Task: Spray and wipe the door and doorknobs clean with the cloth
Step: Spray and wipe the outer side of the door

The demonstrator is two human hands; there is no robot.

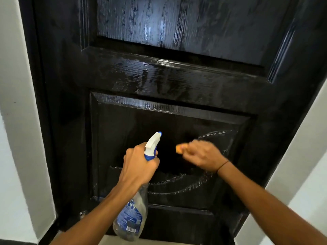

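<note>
I see one glossy black panelled wooden door (177, 76), wet-streaked; my left hand (139, 163) grips one clear plastic spray bottle (131, 216), my right hand (203, 154) pinches one orange cloth (179, 149) against its lower panel

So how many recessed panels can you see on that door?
2: the upper glossy black recessed panel, cut off by the frame's top, and the lower streaked black recessed panel behind both hands. More may lie out of view.
</note>
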